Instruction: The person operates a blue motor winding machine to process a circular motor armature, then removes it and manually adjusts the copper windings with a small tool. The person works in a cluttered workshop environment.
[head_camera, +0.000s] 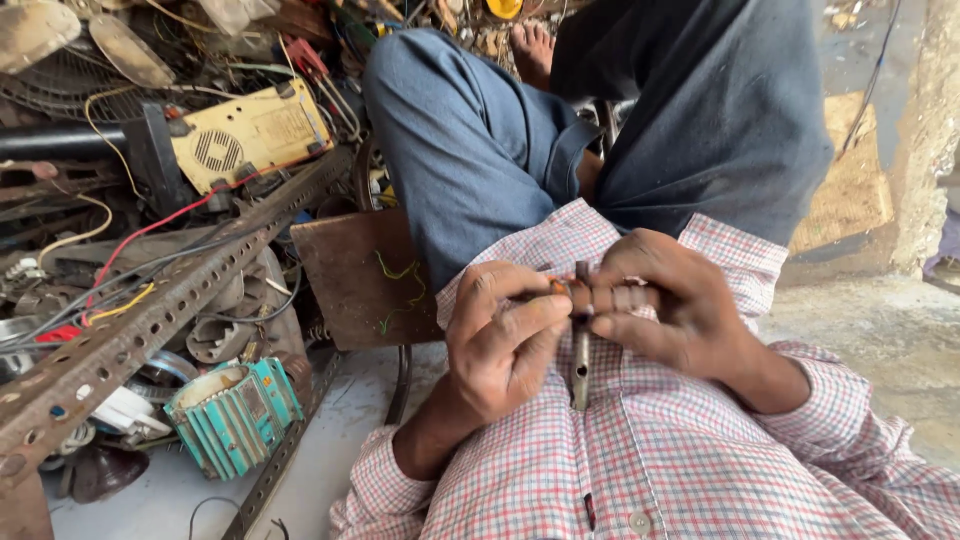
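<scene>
Head view shows both hands close to the chest — the left hand (505, 335) pinches a thin orange wire (556, 286), and the right hand (655, 300) is closed on a metal tool (581, 350) to keep it steady. A green motor (235, 415) sits on the floor.

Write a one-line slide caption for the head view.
Both hands, left hand and right hand, pinch a small metal tool beside a teal motor housing.
</scene>
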